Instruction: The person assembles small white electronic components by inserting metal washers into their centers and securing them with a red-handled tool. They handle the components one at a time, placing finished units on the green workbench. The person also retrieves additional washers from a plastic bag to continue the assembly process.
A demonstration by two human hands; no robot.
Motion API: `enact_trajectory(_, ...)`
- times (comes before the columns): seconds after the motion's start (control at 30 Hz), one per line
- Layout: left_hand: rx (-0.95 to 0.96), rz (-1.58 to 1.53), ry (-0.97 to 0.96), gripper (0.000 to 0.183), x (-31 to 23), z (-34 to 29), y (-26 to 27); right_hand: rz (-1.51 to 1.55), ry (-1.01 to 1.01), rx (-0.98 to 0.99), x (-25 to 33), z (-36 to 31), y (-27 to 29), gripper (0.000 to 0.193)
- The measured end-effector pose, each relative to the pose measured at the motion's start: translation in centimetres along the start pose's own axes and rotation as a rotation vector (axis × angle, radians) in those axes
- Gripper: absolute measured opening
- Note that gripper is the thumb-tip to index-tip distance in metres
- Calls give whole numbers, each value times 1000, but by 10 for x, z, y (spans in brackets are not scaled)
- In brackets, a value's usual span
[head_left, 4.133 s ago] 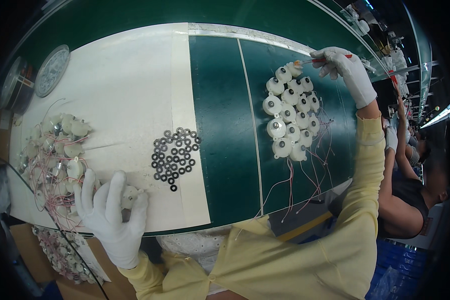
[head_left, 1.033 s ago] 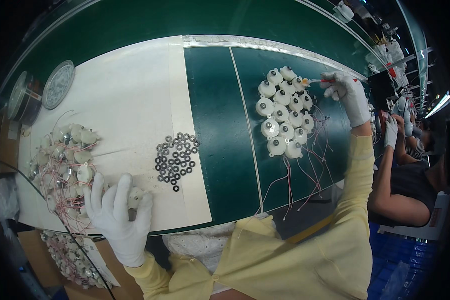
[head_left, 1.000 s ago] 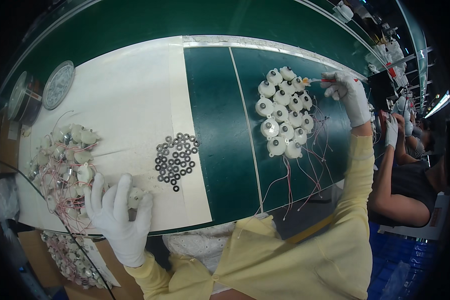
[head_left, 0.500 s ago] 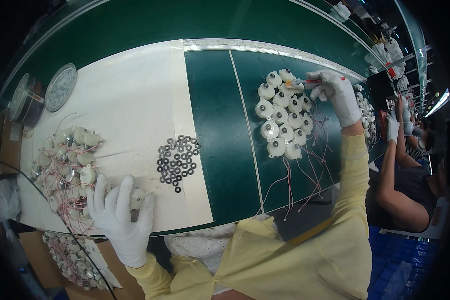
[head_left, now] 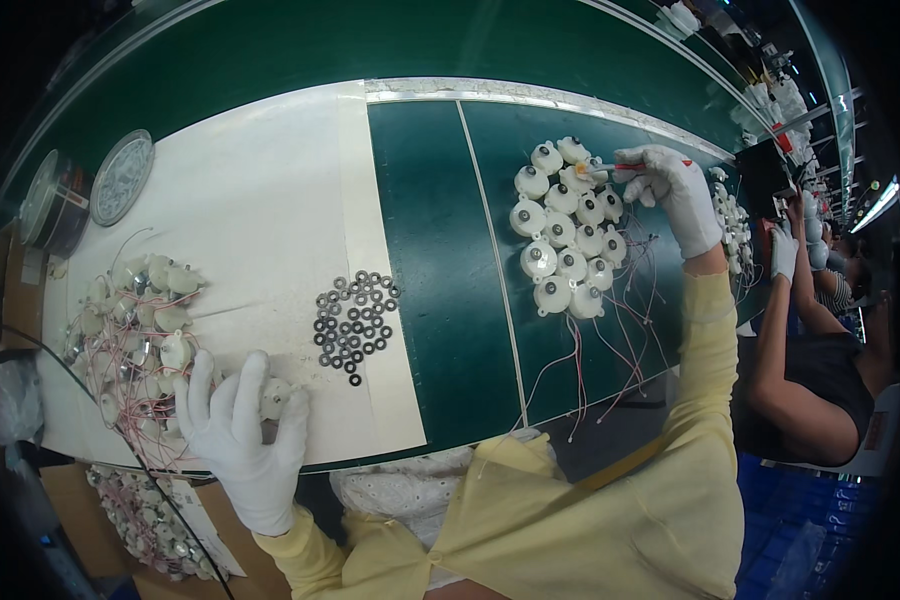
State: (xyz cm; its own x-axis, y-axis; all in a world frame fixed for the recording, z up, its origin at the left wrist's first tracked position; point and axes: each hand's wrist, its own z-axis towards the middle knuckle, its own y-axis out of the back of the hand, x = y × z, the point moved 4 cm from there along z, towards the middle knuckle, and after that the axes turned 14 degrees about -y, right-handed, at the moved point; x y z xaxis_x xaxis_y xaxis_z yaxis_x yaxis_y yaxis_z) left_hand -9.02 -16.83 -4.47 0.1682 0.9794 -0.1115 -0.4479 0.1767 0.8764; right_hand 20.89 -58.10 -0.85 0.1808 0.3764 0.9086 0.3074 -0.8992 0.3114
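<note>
My right hand (head_left: 670, 190), in a white glove, grips a slim brush (head_left: 625, 167) with red on its handle and an orange-tinted tip. That tip is at the far right motors of a group of round white motors (head_left: 559, 231), which stand close together with dark centre hubs facing up. Pink and white wires trail from them toward me. My left hand (head_left: 238, 430), also gloved, lies at the near edge of the white sheet with fingers spread. A single white motor (head_left: 274, 398) sits between its thumb and forefinger; whether the glove touches it, I cannot tell.
Tangled wired motors (head_left: 135, 330) lie left. Black rings (head_left: 355, 322) are scattered mid-sheet. A clear tub (head_left: 58, 205) and round lid (head_left: 122, 176) stand far left. Below the table edge, a cardboard box (head_left: 75, 510) holds more motors. A co-worker's arm (head_left: 775, 350) is at the right.
The brush tip has shifted slightly at the far right motors, with my right hand barely moving. My left hand stays put. The co-worker at the right has moved a little.
</note>
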Motion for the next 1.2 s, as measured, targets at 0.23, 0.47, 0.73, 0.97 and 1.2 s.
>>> enact_trajectory(0.23,0,-13,6,53,0,0,0,-3,4,-5,-2,-2,2,39)
enact_trajectory(0.47,-7,-20,5,53,1,0,0,-25,10,-21,-1,-6,9,39)
enact_trajectory(0.73,0,-19,4,52,0,0,0,-15,42,17,14,-22,-16,38)
enact_trajectory(0.97,-15,-27,2,52,0,1,1,-6,33,33,10,-17,-30,36)
enact_trajectory(1.2,-9,-24,1,52,-1,0,1,-13,34,26,7,-17,-27,37)
